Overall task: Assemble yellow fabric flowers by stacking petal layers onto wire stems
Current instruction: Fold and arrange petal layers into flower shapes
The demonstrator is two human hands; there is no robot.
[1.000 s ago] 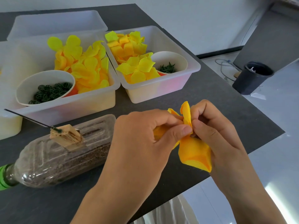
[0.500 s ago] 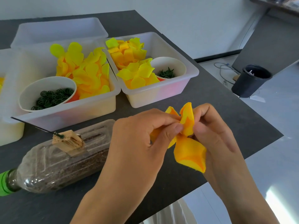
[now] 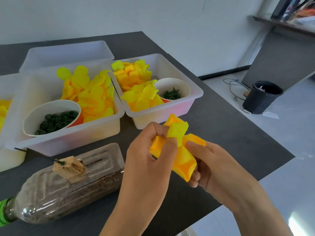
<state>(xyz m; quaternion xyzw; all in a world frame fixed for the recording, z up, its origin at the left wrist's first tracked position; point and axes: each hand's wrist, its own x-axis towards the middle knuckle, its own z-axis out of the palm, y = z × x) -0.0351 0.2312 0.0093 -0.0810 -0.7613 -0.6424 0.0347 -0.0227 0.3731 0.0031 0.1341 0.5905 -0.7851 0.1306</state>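
A yellow-orange fabric petal layer (image 3: 183, 157) with several spread petals sits between my two hands above the dark table (image 3: 230, 133). My left hand (image 3: 150, 155) pinches its left petals with curled fingers. My right hand (image 3: 213, 166) grips it from the right and underneath, thumb on a right petal. No wire stem shows inside the petals. A thin dark wire stem (image 3: 39, 155) sticks out of a wooden block (image 3: 69, 166) on a plastic bottle (image 3: 64, 186) lying to the left.
Two white bins (image 3: 95, 133) (image 3: 170, 109) behind my hands hold loose yellow petals; each has a white bowl of green parts (image 3: 51, 118) (image 3: 172, 90). Another bin (image 3: 68, 53) sits further back, one more at the far left. The table edge runs right; a black bucket (image 3: 260, 96) stands on the floor.
The petal layer has opened out and turned so its petals spread wider. My right hand has slid lower under it, and the view has tilted up.
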